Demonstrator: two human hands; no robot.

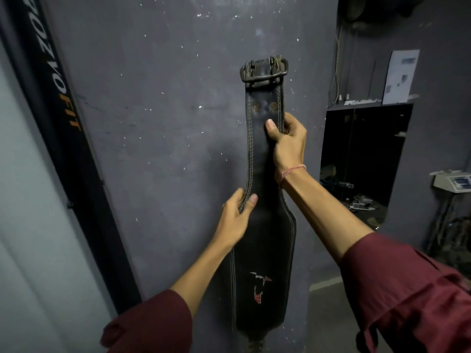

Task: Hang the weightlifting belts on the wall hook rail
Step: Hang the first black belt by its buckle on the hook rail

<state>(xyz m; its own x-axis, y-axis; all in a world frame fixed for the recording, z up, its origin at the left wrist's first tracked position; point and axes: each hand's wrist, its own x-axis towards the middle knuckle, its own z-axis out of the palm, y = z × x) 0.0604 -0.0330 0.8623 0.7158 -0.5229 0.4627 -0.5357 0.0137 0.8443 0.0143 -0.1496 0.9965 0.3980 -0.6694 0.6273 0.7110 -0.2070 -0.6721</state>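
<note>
A black leather weightlifting belt (257, 159) with white stitching is held upright against the dark grey wall (165, 98), its metal buckle (263, 72) at the top. My right hand (286, 143) grips the narrow strap just below the buckle, thumb across the front. My left hand (235, 215) pinches the belt's left edge lower down, where it starts to widen. The wide padded part with a small red and white logo (260, 286) hangs below my arms. No hook or hook rail is visible; whatever is behind the buckle is hidden.
A black vertical banner (63, 118) with orange lettering runs down the wall's left edge. To the right is a dark recess (364, 159) with clutter on its floor, a shelf with a white paper (401, 77), and a small machine (453, 182) on a stand.
</note>
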